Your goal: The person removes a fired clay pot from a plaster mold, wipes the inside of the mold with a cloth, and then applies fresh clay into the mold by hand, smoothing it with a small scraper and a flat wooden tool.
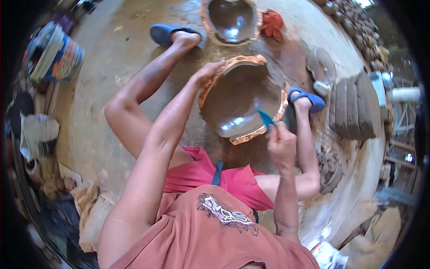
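A wide bowl-shaped mould [244,96], lined with smooth wet grey-brown clay, tilts between my legs. Its broken-looking rim is rough and orange-brown. My left hand [209,74] grips this rim at the upper left, its fingertips partly hidden. In my right hand [282,142] is a small teal scraper [266,119], pinched between closed fingers. The scraper's blade overlaps the lower right inside of the mould; whether it touches the clay I cannot tell.
Beyond stands a second clay-lined mould [232,20], with a crumpled red cloth [273,25] beside it. Stacked grey clay slabs [354,107] lie on the right, near a clear round container [321,67]. Buckets [56,56] stand at the left. Loose clay scraps [330,168] lie by my right leg.
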A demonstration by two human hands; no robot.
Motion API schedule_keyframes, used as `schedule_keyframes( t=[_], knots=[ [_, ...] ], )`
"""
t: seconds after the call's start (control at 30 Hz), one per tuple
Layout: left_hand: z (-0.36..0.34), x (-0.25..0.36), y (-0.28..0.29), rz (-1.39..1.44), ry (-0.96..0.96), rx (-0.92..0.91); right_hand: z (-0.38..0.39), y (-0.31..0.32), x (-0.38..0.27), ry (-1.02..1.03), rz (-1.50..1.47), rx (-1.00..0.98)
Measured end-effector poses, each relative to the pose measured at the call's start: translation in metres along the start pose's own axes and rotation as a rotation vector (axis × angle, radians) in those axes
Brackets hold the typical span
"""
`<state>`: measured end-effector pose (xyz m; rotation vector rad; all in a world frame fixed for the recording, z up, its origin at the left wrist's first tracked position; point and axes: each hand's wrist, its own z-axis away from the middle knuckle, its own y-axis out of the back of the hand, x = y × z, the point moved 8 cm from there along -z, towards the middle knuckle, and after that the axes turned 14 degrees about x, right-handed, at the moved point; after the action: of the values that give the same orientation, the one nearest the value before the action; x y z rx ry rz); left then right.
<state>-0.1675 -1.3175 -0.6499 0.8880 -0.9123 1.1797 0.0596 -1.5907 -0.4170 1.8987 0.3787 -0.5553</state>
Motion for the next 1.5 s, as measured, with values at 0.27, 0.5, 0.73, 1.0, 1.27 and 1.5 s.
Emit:
schedule_keyframes(
  t=[0.27,0.5,0.73,1.0,1.27,1.5],
  knots=[
    [0.181,-0.116,0.019,0.717,0.434,0.742,-0.004,-0.142,-0.083,0.637,0.139,-0.236],
    [0.235,-0.143,-0.060,0.826,0.707,0.518,-0.002,-0.177,-0.083,0.756,0.338,-0.348],
    [0.243,-0.132,-0.083,0.728,0.666,0.312,0.011,-0.198,-0.076,0.755,0.431,-0.393],
    [0.230,-0.154,-0.091,0.519,0.539,0.479,0.014,-0.228,-0.072,0.706,0.598,-0.648],
    [0.246,-0.157,-0.097,0.484,0.625,0.595,0.030,-0.226,-0.064,0.698,0.816,-0.942],
    [0.269,-0.138,-0.095,0.734,0.779,0.517,0.017,-0.185,-0.068,0.649,1.013,-1.154]
  ],
)
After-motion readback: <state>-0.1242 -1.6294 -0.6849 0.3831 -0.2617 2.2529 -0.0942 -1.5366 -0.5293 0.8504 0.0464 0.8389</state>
